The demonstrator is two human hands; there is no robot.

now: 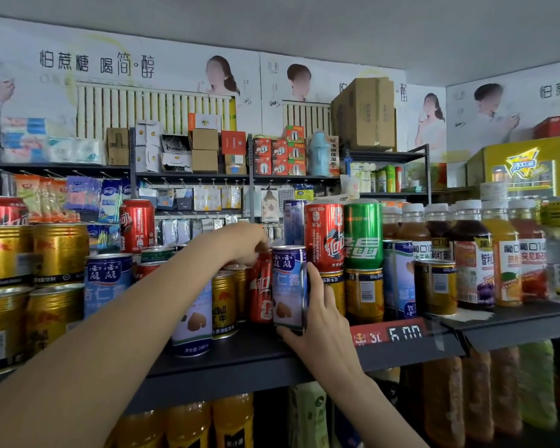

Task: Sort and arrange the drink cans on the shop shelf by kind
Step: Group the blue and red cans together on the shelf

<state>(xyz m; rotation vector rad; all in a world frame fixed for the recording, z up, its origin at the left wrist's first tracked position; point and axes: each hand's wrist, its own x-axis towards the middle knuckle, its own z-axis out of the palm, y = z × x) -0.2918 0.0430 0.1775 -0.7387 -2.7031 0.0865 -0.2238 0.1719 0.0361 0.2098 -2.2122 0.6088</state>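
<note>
A person's two bare arms reach toward a dark shop shelf [240,360] crowded with drink cans. The right hand [320,321] grips a tall blue and lilac can [288,286] with white lettering and a brown nut pictured low on its side. The thumb lies up the can's right side and the fingers curl under its base. The can stands upright at the front edge of the shelf, near the middle.

The left hand [244,242] reaches further back, fingers curled down onto the top of a red cola can [261,292] just left of the blue one; whether it truly grips the can cannot be told.

Left of the arms stand another blue can [107,282] of the same kind and stacked gold cans [59,253], with a second red can [138,224] perched above. To the right, a red can [324,236] and a green can [363,236] sit on top of gold ones. Beyond them are bottles [472,253] of juice with white caps. A red price label [388,334] is fixed on the shelf's front edge.
</note>
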